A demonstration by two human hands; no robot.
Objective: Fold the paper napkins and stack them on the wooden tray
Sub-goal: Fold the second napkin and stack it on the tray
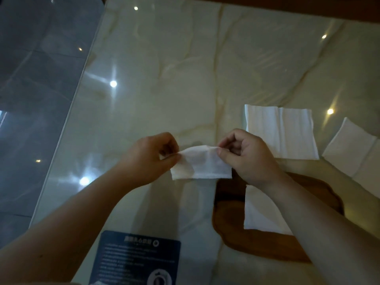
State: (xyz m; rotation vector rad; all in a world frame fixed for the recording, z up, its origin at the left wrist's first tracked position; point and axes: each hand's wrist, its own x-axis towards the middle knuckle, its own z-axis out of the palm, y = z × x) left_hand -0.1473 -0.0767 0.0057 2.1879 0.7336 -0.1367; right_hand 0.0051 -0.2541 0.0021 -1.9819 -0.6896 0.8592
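We hold folded napkin (202,164) above marble table (164,79). Our left hand (151,155) pinches its top left corner, right hand (244,153) pinches top right; napkin hangs below fingertips. Another napkin (261,212) lies on wooden tray (230,202).

white napkins (281,132), brown tray (228,204), cream veined table (164,58)

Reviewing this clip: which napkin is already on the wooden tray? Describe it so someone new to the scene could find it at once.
Start at the dark wooden tray on the marble table, lower right. The napkin on the tray is the white sheet lying flat there, partly hidden under the right forearm. Unlike the held napkin pinched between both hands, or the two sheets beyond the tray, it alone rests on wood.
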